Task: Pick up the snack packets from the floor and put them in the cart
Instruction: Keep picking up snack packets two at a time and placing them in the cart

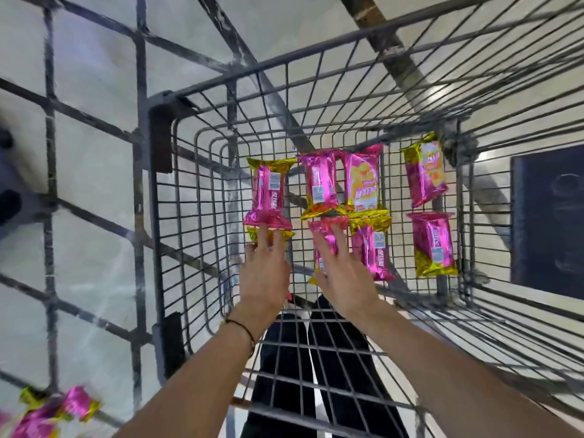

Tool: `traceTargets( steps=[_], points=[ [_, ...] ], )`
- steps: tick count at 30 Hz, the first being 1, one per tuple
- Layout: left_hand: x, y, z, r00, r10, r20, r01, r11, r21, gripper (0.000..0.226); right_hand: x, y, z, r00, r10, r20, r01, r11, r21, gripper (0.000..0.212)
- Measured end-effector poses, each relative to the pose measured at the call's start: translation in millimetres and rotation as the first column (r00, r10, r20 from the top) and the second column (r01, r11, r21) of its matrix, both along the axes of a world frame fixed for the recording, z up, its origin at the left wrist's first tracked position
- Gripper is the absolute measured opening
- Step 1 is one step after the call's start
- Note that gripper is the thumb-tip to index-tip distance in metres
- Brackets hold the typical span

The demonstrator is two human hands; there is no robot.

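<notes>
Several pink and gold snack packets lie flat in rows on the wire bottom of the grey cart [177,216]. My left hand [265,270] reaches down with straight fingers onto a packet [252,235] that it mostly hides, just below another packet [270,192]. Flat on a pink packet [327,235] in the middle column rests my right hand [343,273], fingers extended. More packets [53,412] lie blurred on the floor at the bottom left, outside the cart.
The cart's wire walls rise on all sides, the right wall [505,90] close by. A dark panel [546,219] shows through the right wall. My dark trouser legs [316,374] are seen beneath the cart floor. Pale floor lies to the left.
</notes>
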State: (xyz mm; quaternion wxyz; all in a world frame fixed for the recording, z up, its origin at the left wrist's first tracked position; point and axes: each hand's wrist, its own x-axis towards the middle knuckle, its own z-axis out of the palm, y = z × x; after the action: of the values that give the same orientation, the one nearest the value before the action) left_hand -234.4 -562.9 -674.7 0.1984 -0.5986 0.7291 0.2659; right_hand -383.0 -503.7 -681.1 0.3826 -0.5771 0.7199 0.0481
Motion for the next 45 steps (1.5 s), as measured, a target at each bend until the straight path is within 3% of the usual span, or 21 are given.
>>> traceTargets(
  steps=[8, 12, 23, 30, 34, 38, 45],
  points=[
    [1.4, -11.6, 59.6, 0.999, -0.033, -0.011, 0.033, 0.999, -0.016, 0.054, -12.3, -9.4, 52.1, 0.998, 0.045, -0.048, -0.046, 0.999, -0.009, 0.071],
    [6.9, -18.6, 104.1, 0.996, -0.069, -0.050, 0.066, 0.997, -0.047, 0.056, -14.7, -12.0, 96.8, 0.983, 0.100, -0.154, -0.108, 0.993, -0.048, 0.067],
    [41.7, -41.2, 281.3, 0.965, -0.221, -0.140, 0.177, 0.946, -0.270, 0.053, -7.6, -16.6, 289.2, 0.961, 0.018, -0.275, -0.102, 0.951, -0.292, 0.061],
    [97.9, -14.0, 365.9, 0.982, -0.157, -0.101, 0.102, 0.905, -0.412, 0.059, 26.4, -13.4, 356.4, 0.938, 0.070, -0.340, -0.220, 0.877, -0.427, 0.056],
    [133.6, 16.8, 404.8, 0.998, -0.046, -0.045, 0.021, 0.894, -0.447, 0.064, 71.4, -31.3, 378.7, 0.922, 0.219, -0.319, -0.352, 0.815, -0.461, 0.057],
    [172.1, 62.3, 430.3, 0.977, 0.212, -0.019, -0.194, 0.851, -0.489, 0.069, 122.4, -47.5, 392.7, 0.827, 0.457, -0.328, -0.562, 0.654, -0.506, 0.058],
    [220.1, 189.8, 444.0, 0.737, 0.672, -0.068, -0.608, 0.616, -0.500, 0.058, 213.4, -13.9, 412.5, 0.613, 0.733, -0.294, -0.715, 0.357, -0.601, 0.052]
  ],
)
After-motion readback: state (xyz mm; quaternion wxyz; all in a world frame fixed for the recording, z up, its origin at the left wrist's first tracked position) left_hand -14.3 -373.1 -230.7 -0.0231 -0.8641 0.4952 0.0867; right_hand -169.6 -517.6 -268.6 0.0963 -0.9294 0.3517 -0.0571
